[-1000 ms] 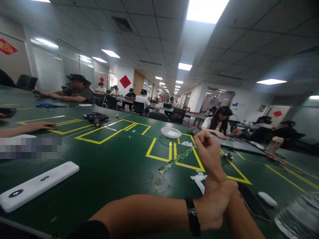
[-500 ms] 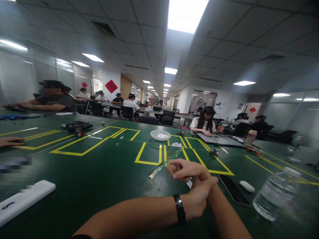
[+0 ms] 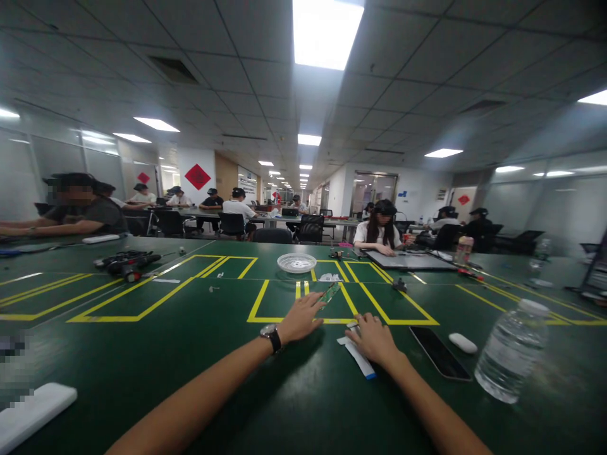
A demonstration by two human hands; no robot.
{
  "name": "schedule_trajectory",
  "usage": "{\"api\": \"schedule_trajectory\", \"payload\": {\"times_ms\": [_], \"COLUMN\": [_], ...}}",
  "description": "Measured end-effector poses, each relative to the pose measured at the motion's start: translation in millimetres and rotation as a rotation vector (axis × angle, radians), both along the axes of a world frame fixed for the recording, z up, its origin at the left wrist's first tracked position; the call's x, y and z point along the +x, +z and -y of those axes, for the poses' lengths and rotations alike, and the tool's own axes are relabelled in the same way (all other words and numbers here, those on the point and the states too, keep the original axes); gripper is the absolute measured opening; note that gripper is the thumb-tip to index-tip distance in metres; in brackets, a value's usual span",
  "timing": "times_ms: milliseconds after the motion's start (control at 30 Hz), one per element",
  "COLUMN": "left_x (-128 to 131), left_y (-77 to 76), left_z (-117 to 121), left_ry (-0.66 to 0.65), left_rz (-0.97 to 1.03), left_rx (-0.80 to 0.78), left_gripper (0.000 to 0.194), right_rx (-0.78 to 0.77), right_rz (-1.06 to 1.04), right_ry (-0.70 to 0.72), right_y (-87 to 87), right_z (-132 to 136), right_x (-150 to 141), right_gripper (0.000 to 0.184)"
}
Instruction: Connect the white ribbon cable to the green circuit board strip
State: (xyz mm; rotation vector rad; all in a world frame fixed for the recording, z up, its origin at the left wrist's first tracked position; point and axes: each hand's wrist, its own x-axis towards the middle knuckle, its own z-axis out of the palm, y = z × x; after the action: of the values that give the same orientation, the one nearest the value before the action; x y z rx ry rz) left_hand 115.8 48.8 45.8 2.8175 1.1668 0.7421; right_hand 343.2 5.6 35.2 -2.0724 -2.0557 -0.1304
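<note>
My left hand (image 3: 303, 315), with a watch on its wrist, lies over a narrow green circuit board (image 3: 330, 293). Its fingers are stretched forward, and the hand hides the board's near part. To its right, my right hand (image 3: 374, 336) rests with fingers apart over a white flat ribbon cable (image 3: 359, 359) that has a blue end. Part of the cable is covered by that hand. Both hands are low over the green table (image 3: 199, 373); whether either grips anything firmly does not show.
A black phone (image 3: 440, 351), a white rounded case (image 3: 463, 343) and a water bottle (image 3: 513, 354) stand to the right. Ahead is a white plastic basket (image 3: 296, 264). Power drills (image 3: 127, 264) lie at the left. A co-worker (image 3: 379, 232) sits opposite beside a grey panel (image 3: 412, 260).
My crossed arms have come apart. The left hand has moved left onto the circuit board, and the right hand has settled over the ribbon cable. The view has shifted slightly.
</note>
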Motion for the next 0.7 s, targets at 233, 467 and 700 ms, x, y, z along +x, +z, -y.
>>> {"api": "schedule_trajectory", "payload": {"times_ms": [233,467,700], "left_x": [-40,-36,4], "left_y": [-16.7,-1.5,-15.6], "left_z": [10,38,14], "left_ry": [0.031,0.179,0.276], "left_rz": [-0.31,-0.261,-0.121], "left_rx": [-0.04,0.029,-0.142], "left_gripper": [0.04,0.039,0.042], "right_rx": [-0.065,-0.066,-0.073], "right_rz": [0.034,0.01,-0.058], "right_ry": [0.01,-0.085,-0.064], "right_y": [-10.1,-5.5,-5.5], "right_z": [12,8,10], "right_x": [-17,-16,-20], "right_gripper": [0.044,0.057,0.049]}}
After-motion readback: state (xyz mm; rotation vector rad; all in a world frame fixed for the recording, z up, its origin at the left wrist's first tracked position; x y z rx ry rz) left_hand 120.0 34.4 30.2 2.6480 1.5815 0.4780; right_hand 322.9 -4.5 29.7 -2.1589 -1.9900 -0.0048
